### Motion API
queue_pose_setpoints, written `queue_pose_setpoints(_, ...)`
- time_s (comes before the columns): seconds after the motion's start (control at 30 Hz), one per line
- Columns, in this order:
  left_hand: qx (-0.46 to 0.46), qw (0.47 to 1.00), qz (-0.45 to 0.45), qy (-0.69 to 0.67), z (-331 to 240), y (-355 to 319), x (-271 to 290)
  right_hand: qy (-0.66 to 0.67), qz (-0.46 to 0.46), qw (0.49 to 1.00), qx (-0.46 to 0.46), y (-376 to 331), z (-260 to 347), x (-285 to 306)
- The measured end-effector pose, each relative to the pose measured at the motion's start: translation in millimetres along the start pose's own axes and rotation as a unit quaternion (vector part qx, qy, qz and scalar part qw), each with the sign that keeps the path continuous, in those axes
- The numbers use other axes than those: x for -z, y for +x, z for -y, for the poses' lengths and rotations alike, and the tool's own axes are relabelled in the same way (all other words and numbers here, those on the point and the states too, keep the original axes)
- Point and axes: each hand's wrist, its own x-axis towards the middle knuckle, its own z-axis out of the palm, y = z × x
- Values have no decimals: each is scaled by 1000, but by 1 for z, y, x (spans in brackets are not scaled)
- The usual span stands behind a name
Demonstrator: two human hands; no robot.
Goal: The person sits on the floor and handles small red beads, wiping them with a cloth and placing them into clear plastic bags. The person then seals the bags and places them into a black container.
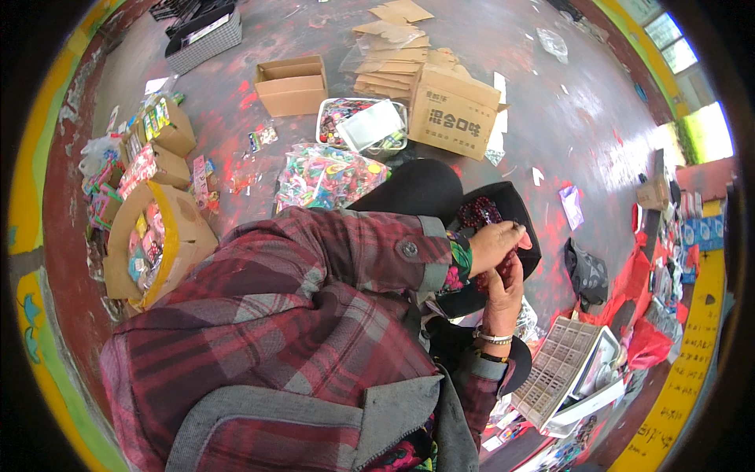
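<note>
— One black bin [511, 206]. Status?
— Dark-red beads [476, 211] inside it, more over it: right hand [505, 295] fingers narrow, holding some. Left hand [494, 245] hold hidden, can't tell.
— Technique?
— I'd stay low over the bin, pinch lightly; strays should land inside.

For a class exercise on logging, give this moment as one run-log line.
left hand: by dark red beads, grip unclear | right hand: beside left, grip unclear | black box: holds beads | crate: near right forearm

Workshop-like: cardboard boxes [452, 114], plastic crate [553, 368], bagged trinkets [330, 178].
</note>
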Motion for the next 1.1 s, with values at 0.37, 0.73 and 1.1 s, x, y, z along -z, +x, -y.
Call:
queue_pose_setpoints(0.37,-149,979,-55,128,-5,-27,-2,5,-17,1000,-16,2,-7,-14)
queue_pose_setpoints(0.73,89,975,175,101,-54,-51,69,-3,129,990,-57,-2,-8,-31)
queue_pose_setpoints(1.1,12,930,-339,141,-45,-99,388,359,114,922,-92,1,-17,-8)
